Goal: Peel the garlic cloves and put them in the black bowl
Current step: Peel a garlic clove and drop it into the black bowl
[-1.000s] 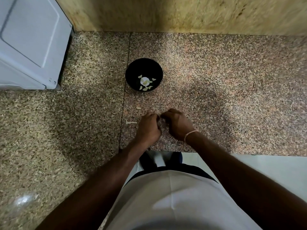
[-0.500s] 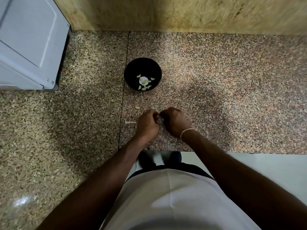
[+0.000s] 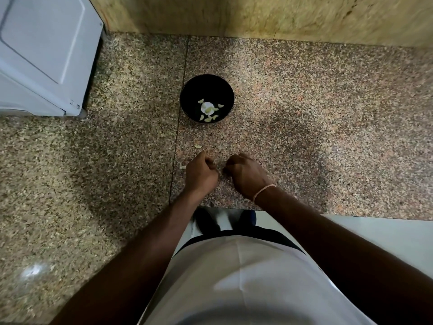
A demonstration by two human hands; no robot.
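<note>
We cannot tell what the curled left hand (image 3: 202,171) and right hand (image 3: 246,172) hold; their fingers hide it.

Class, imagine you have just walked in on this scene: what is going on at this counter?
A person stands at a speckled stone counter, both fists curled close together just above it, apparently working on something small that cannot be made out. The left hand and right hand sit a little apart. Beyond them, a black bowl already holds several peeled garlic cloves. A few scraps of skin lie on the counter near the hands.
</note>
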